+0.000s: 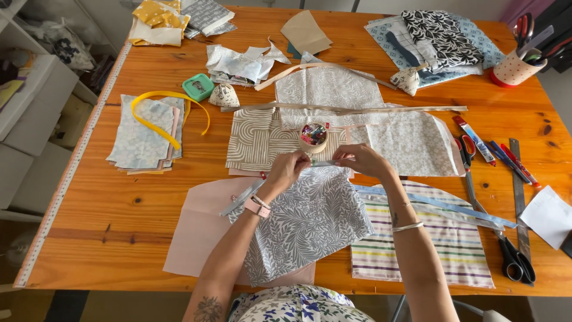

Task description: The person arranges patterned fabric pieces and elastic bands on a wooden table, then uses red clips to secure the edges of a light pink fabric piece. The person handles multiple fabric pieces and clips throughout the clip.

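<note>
View from above my worktable (119,238), read left to right. At far left lies a stack of pale floral fabric pieces (146,134), their number hidden by overlap, with one yellow strip (170,107) looped over it; behind sit one green tape measure (198,87) and one small patterned pouch (224,95). At centre, my left hand (286,173), wearing a pink watch (257,207), and my right hand (363,160) meet above one grey leaf-print fabric panel (310,220), which rests on a pink sheet (202,226). Both hands pinch one narrow pale fabric strip (323,163), held taut and level between the fingertips, just in front of one small round cup of coloured clips (313,136); the strip's pattern is too small to make out. Right of centre lies one striped fabric piece (441,244) crossed by one long blue strip (441,206). At far right lie two pairs of scissors, one red-handled (466,149) and one black-handled (512,256), one metal ruler (519,197), several pens (506,160), and one dotted cup of tools (515,68), partly cut off.
</note>
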